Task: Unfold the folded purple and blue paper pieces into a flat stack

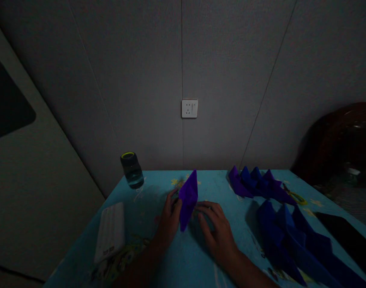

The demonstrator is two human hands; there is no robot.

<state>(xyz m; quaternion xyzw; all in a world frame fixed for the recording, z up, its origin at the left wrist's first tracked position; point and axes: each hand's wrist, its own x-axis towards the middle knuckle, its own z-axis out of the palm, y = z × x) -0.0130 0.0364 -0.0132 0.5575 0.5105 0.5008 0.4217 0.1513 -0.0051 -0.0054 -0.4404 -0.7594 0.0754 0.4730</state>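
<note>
A purple folded paper piece (189, 198) stands on edge in the middle of the view, above the table. My left hand (171, 216) grips its left side, with the thumb in front and the fingers partly hidden behind it. Close to the paper's right side is my right hand (214, 226), its fingers apart and slightly curled, holding nothing I can see. To the right, blue folded paper boats (288, 236) stand in a row. Behind them sits another row of purple and blue paper boats (255, 182).
A light blue patterned cloth (159, 184) covers the table. On the left are a white power bank (111, 230) and a dark water bottle (132, 171). Scissors (297, 198) and a flat black object (348, 236) lie at the right. A socket (189, 109) is on the wall behind.
</note>
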